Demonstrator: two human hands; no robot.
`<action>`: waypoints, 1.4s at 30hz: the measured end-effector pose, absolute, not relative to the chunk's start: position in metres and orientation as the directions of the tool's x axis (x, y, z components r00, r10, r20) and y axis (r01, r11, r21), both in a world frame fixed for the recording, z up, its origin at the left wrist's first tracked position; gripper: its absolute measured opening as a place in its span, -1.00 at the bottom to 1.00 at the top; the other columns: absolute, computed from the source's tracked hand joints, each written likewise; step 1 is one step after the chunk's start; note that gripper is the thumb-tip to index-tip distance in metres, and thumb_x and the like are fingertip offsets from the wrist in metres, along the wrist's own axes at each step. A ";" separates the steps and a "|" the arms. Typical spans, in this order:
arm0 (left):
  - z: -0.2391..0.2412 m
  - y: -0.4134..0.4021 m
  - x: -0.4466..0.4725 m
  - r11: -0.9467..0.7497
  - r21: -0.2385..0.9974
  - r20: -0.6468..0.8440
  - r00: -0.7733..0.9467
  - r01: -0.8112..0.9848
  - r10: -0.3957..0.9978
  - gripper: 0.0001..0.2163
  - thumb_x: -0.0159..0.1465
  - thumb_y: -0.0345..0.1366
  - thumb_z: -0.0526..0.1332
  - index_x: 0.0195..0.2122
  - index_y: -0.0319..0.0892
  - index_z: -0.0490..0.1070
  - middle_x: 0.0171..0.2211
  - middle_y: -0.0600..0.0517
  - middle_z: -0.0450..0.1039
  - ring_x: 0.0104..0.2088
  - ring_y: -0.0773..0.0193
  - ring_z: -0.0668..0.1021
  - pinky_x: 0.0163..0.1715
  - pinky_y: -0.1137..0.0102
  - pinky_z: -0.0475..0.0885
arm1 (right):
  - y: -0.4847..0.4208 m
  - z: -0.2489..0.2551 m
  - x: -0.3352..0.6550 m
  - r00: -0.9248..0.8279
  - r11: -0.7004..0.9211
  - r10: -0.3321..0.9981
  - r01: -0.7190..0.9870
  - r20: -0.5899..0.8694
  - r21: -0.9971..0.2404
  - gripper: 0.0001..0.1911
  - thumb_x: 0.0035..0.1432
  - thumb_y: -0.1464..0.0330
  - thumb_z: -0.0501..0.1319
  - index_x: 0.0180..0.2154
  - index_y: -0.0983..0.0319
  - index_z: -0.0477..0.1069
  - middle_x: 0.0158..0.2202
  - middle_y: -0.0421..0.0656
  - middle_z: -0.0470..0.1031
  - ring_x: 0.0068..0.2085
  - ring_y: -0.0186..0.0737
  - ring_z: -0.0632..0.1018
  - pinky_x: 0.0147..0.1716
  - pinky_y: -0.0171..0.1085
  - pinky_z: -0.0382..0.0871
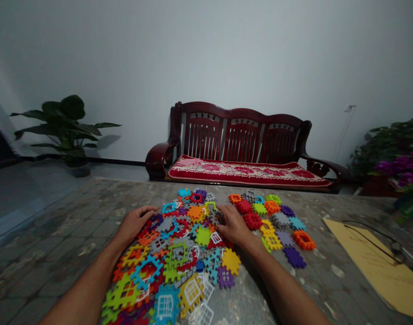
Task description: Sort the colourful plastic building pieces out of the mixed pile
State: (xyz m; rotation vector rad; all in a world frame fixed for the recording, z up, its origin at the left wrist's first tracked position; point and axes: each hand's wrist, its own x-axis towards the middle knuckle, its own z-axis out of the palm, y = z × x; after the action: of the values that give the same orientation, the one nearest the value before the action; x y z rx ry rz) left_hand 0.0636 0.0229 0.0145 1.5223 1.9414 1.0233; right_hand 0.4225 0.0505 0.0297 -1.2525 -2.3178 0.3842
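Observation:
A big heap of bright plastic interlocking tiles (pixel 179 257) covers the middle of a stone-patterned table (pixel 57 234). My left hand (pixel 135 222) lies palm down at the heap's far left edge, fingers curled over the pieces there. My right hand (pixel 231 225) rests palm down on the heap's right side, fingers bent onto a grey piece. To its right lies a smaller spread of solid tiles (pixel 277 221) in red, green, orange and purple. Whether either hand grips a piece is hidden.
A yellow envelope (pixel 372 262) with a black cord on it lies at the table's right. Beyond the table stands a dark wooden bench (pixel 240 140) with a red cushion. Potted plants stand at the left (pixel 66 131) and right (pixel 396 158).

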 end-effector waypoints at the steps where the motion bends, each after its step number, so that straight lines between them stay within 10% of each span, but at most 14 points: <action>1: 0.015 0.023 0.064 0.107 0.783 0.089 -0.280 0.613 0.956 -0.62 0.07 -0.02 0.17 -0.23 -0.12 0.60 -0.23 0.00 0.66 -0.21 0.10 0.63 -0.20 0.36 0.47 | 0.050 0.030 0.422 -0.470 0.537 0.843 0.712 0.261 -0.452 -0.33 -0.01 0.42 0.25 0.19 0.25 0.27 0.04 0.00 0.41 0.07 -0.06 0.39 0.10 -0.14 0.22; 17: 0.013 0.025 0.062 0.104 0.782 0.105 -0.294 0.615 0.950 -0.63 0.05 -0.02 0.18 -0.26 -0.11 0.61 -0.22 -0.01 0.66 -0.21 0.07 0.64 -0.18 0.33 0.48 | 0.149 0.068 0.523 -0.075 0.276 0.916 0.830 0.394 -0.484 -0.30 -0.05 0.39 0.29 0.18 0.21 0.26 0.02 -0.03 0.46 0.01 -0.08 0.48 0.06 -0.10 0.30; 42: 0.016 0.023 0.063 0.128 0.799 0.059 -0.288 0.588 0.956 -0.59 0.03 0.01 0.19 -0.24 -0.13 0.60 -0.24 -0.03 0.66 -0.25 0.06 0.64 -0.20 0.31 0.50 | 0.182 0.046 0.550 -0.146 0.211 0.972 0.889 0.187 -0.406 -0.13 -0.19 0.43 0.40 0.22 0.25 0.24 0.13 0.04 0.42 0.09 0.07 0.47 0.07 -0.12 0.34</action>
State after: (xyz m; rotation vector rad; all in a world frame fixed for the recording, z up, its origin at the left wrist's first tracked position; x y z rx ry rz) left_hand 0.0632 0.0227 0.0159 1.4838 1.9371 1.0220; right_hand 0.5503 0.1821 0.0457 -1.7268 -2.0899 0.2773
